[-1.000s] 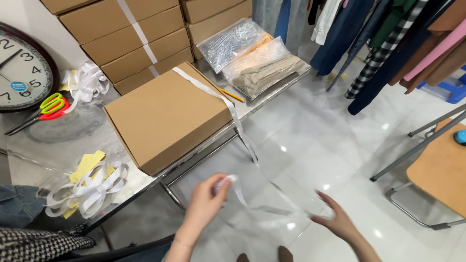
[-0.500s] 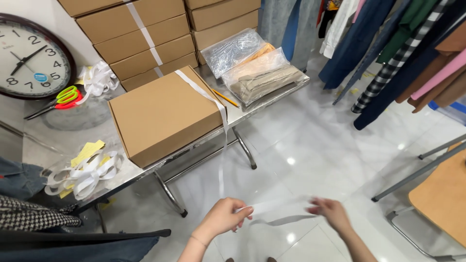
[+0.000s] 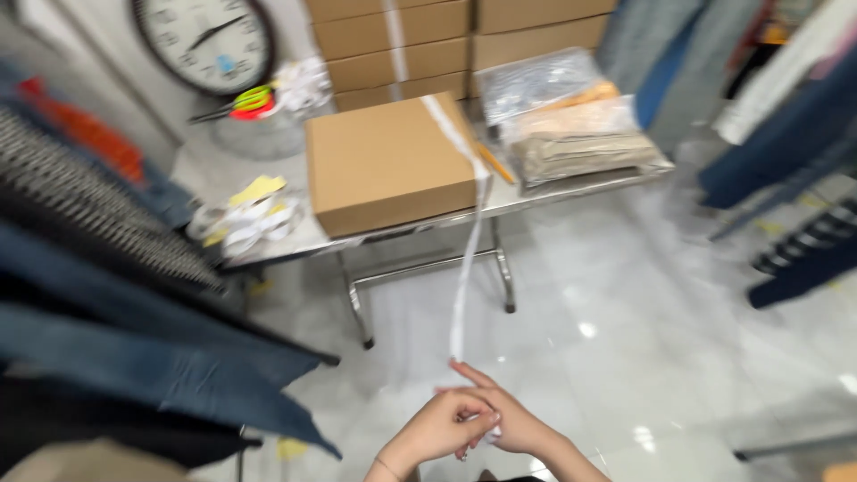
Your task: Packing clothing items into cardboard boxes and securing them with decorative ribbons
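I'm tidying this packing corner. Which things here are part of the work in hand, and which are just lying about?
In hand:
left hand
right hand
white strip, running up to the box
cardboard box

Lying about:
scissors
wall clock
bagged clothes
strip scraps
stacked boxes

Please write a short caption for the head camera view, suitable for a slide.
Both hands, left hand and right hand, pinch a white tape strip running from the cardboard box.
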